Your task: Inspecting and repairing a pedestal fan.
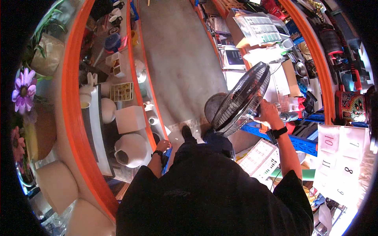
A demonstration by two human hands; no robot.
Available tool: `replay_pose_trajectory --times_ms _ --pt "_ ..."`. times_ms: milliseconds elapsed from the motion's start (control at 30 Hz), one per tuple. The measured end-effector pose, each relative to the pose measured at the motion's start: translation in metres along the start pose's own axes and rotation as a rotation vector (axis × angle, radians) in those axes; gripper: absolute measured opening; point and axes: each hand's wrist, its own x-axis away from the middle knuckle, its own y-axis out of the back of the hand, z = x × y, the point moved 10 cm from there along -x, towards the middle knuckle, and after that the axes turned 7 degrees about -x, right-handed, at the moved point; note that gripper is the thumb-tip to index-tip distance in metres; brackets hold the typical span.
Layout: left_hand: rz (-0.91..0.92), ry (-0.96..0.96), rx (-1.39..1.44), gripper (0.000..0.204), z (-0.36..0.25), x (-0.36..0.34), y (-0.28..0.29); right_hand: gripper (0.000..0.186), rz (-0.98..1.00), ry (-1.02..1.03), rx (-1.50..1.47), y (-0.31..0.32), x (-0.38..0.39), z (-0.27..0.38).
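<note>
A black fan (pixel 240 98) with a wire cage stands tilted at the right of the aisle, its round dark base (pixel 210 105) partly behind the cage. My right hand (pixel 267 114) grips the back of the fan, with some fingers hidden by it. Low at the left, my left hand (pixel 161 146) has its fingers curled beside the blue and orange shelf frame (pixel 150 133); what they hold, if anything, I cannot make out. My feet (pixel 189 133) are just below the fan's base.
Orange-beamed shelving (pixel 71 102) lines the left, holding white vases (pixel 129 151), boxes (pixel 130 118) and artificial flowers (pixel 24 88). The right shelving holds papers (pixel 256 29), cookware (pixel 300 69) and numbered sheets (pixel 340 161). A concrete aisle (pixel 173 59) runs ahead between them.
</note>
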Motion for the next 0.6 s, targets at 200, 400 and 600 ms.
replay_pose_trajectory --times_ms 200,400,600 --pt "-0.061 -0.421 -0.584 0.011 -0.052 0.001 -0.015 0.101 -0.055 -0.025 -0.01 -0.005 0.009 -0.048" --pt "0.004 -0.155 -0.177 0.016 -0.053 -0.025 -0.021 0.09 -0.061 0.055 0.012 -0.021 0.015 -0.09" --pt "-0.072 -0.354 -0.409 0.015 -0.091 -0.037 -0.007 0.063 -0.306 0.248 0.105 0.01 0.021 -0.079"
